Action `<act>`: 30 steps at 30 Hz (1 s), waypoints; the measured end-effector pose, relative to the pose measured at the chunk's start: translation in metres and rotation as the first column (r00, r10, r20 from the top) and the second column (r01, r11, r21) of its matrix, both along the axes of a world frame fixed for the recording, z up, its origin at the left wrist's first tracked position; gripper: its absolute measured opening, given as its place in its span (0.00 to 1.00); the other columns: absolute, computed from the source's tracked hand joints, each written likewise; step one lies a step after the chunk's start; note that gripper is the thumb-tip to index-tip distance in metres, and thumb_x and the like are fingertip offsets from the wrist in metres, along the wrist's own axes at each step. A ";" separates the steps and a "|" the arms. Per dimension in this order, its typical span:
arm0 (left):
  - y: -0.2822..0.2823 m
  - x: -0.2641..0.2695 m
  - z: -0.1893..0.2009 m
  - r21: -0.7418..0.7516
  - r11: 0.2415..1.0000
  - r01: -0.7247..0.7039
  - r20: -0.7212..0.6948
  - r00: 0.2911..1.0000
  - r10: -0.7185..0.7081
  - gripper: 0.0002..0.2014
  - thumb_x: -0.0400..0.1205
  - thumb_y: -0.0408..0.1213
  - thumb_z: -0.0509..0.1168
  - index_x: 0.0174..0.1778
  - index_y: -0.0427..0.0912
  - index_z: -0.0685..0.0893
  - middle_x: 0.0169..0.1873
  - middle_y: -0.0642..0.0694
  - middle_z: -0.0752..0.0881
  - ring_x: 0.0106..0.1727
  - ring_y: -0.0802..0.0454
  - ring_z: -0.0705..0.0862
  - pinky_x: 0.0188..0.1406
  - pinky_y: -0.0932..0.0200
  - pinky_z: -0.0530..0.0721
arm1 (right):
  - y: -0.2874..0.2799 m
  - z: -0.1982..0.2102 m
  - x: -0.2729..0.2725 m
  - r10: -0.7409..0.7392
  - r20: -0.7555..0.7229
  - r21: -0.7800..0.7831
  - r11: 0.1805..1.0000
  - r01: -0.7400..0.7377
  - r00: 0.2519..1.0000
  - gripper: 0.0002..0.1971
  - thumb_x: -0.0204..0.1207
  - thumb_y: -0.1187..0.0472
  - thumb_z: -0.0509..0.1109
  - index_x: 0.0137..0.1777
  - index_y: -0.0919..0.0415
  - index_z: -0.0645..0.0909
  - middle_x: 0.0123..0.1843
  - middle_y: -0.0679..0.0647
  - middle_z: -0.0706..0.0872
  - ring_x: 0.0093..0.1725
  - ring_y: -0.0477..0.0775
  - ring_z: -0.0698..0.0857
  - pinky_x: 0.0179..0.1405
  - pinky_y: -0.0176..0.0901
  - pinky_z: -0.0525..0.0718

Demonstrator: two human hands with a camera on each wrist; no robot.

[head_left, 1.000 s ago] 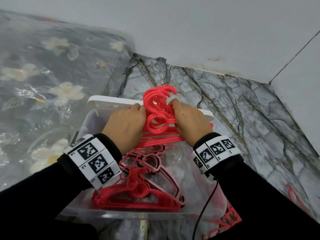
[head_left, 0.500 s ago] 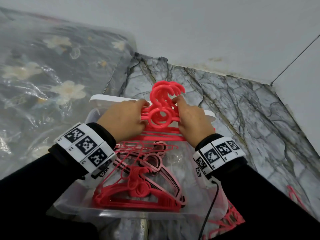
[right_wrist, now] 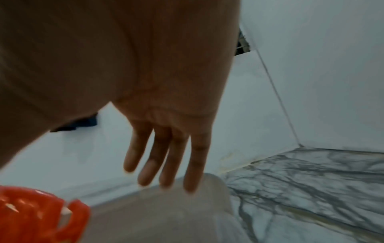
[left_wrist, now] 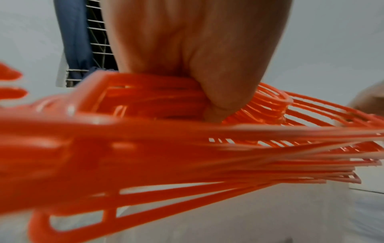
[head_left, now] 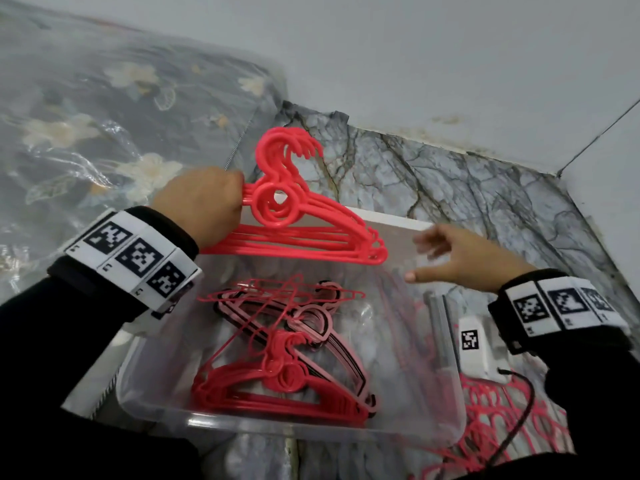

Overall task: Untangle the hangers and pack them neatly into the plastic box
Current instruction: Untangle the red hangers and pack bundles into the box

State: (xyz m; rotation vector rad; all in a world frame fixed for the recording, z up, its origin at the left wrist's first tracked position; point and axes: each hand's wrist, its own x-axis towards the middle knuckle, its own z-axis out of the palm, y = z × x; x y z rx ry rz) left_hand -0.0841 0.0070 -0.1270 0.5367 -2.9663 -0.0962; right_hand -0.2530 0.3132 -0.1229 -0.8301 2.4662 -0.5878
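Observation:
My left hand (head_left: 204, 202) grips a stacked bundle of red hangers (head_left: 298, 230) by its left shoulder, holding it above the far end of the clear plastic box (head_left: 311, 427). In the left wrist view the thumb (left_wrist: 220, 102) curls over the red hanger bundle (left_wrist: 166, 156). More red hangers (head_left: 287, 382) lie stacked inside the box with darker pink ones beneath. My right hand (head_left: 446, 261) hovers open over the box's right side, fingers (right_wrist: 166, 161) spread and holding nothing. The bundle's tip (right_wrist: 41, 213) shows at lower left in the right wrist view.
The box stands on a grey marble floor (head_left: 467, 188) in a wall corner. A plastic-wrapped floral bundle (head_left: 86, 126) lies to the left. A tangle of red hangers (head_left: 502, 427) lies on the floor right of the box. A white lid (head_left: 391, 220) lies behind the box.
My right hand has let go of the hanger bundle and moved right, opening. My left hand has carried the bundle up and left, holding it alone.

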 end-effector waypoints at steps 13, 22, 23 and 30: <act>0.019 -0.017 -0.006 0.122 0.992 0.025 0.012 1.000 -0.027 0.05 0.79 0.35 0.58 0.38 0.44 0.69 0.41 0.36 0.83 0.43 0.33 0.82 0.45 0.41 0.82 | -0.115 -0.140 0.079 0.778 -0.255 0.495 0.616 -0.613 0.574 0.17 0.82 0.63 0.56 0.66 0.60 0.79 0.63 0.57 0.84 0.64 0.61 0.82 0.57 0.54 0.80; 0.020 -0.020 -0.011 0.064 0.998 0.019 0.047 0.999 -0.022 0.03 0.78 0.34 0.57 0.40 0.45 0.69 0.29 0.49 0.69 0.33 0.43 0.72 0.44 0.42 0.83 | -0.159 -0.189 0.096 0.865 -0.186 0.559 0.484 -0.673 0.467 0.16 0.84 0.58 0.57 0.64 0.62 0.81 0.59 0.64 0.85 0.61 0.66 0.82 0.56 0.56 0.79; 0.020 -0.020 -0.010 0.059 0.998 0.017 0.051 0.998 -0.020 0.03 0.78 0.33 0.57 0.40 0.45 0.69 0.28 0.50 0.67 0.33 0.43 0.72 0.44 0.42 0.83 | -0.161 -0.191 0.094 0.863 -0.203 0.546 0.491 -0.679 0.462 0.17 0.85 0.58 0.55 0.64 0.62 0.81 0.59 0.63 0.84 0.62 0.66 0.81 0.56 0.56 0.78; 0.023 -0.020 -0.006 0.066 0.998 0.017 0.053 0.998 -0.020 0.02 0.78 0.32 0.57 0.44 0.41 0.73 0.28 0.49 0.68 0.33 0.43 0.71 0.42 0.43 0.83 | -0.167 -0.167 0.084 0.794 -0.197 0.394 0.602 -0.695 0.575 0.14 0.79 0.63 0.62 0.61 0.66 0.82 0.59 0.65 0.84 0.61 0.65 0.83 0.58 0.51 0.80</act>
